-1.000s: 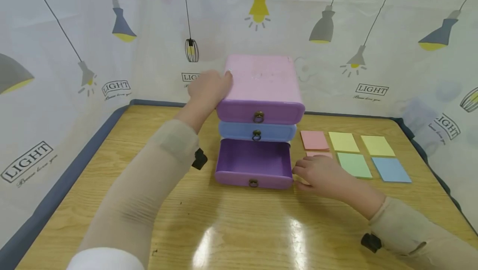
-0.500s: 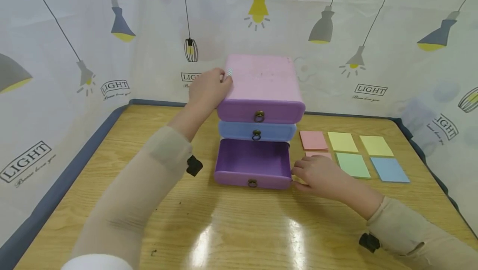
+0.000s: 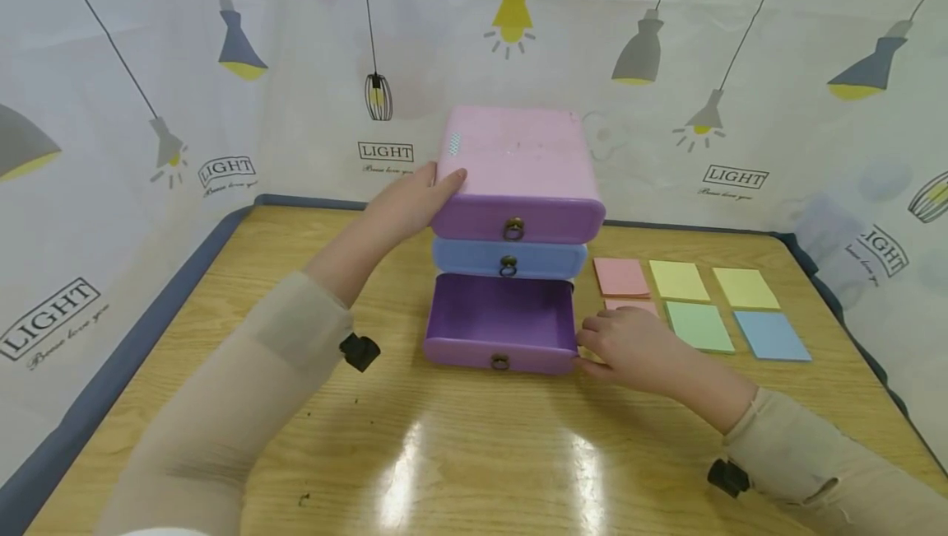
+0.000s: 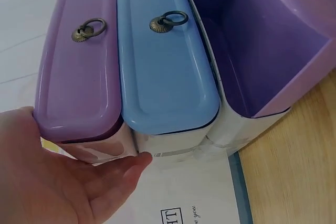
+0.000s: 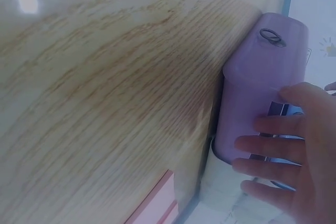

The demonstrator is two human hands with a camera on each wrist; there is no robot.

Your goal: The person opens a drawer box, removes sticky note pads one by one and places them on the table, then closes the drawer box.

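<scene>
A pink-topped drawer unit stands on the wooden table. Its upper purple drawer and middle blue drawer are pushed in, each with a ring pull. Pulled out below them is the bottom purple drawer, with nothing visible inside. My left hand rests on the unit's upper left edge, thumb on the top and fingers along the side. At the bottom drawer's right side is my right hand, its straight fingers along the drawer wall and the thumb near the front corner.
Pads of sticky notes lie right of the unit: pink, two yellow, green and blue. Another pink pad is partly hidden behind my right hand. A lamp-printed cloth surrounds the table at the back and sides.
My left hand has slid toward the front along the unit's upper left edge, uncovering a small patterned patch on the top. My right hand and the drawers have hardly moved.
</scene>
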